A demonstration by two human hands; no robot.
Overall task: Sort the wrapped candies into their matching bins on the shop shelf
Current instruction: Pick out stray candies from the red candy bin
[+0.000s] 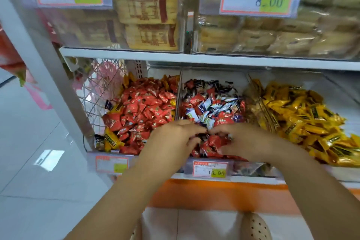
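Left hand, right hand, candies between

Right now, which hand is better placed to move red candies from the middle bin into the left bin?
Likely the left hand: it rests at the middle bin's left edge, next to the left bin. The right hand sits nearer the yellow bin.
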